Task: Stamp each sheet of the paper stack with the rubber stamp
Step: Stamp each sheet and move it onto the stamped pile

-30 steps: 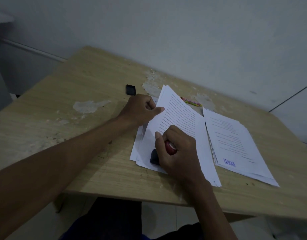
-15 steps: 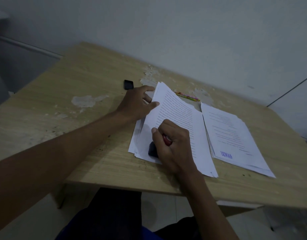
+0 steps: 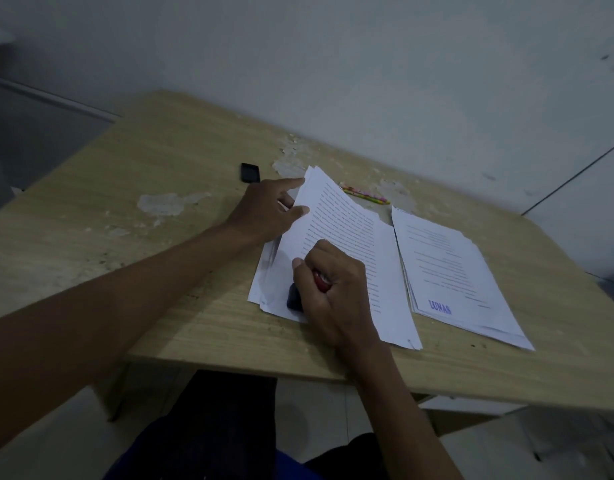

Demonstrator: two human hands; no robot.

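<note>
The right hand [image 3: 336, 289] is gripping the rubber stamp [image 3: 300, 294], fingers curled round it, pressing it onto the paper stack's [image 3: 354, 244] near-left corner. The left hand [image 3: 267, 213] is pinching the stack's far-left edge, evidently steadying the sheets. The stamped pile [image 3: 454, 268] is lying just right of the stack, kept separate.

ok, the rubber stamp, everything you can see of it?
The rubber stamp has a red handle and a dark, blocky base. The right hand grips the handle and hides most of it. The base sits on the near left corner of the left paper stack, tilted slightly left. Its printing face is hidden.
</note>
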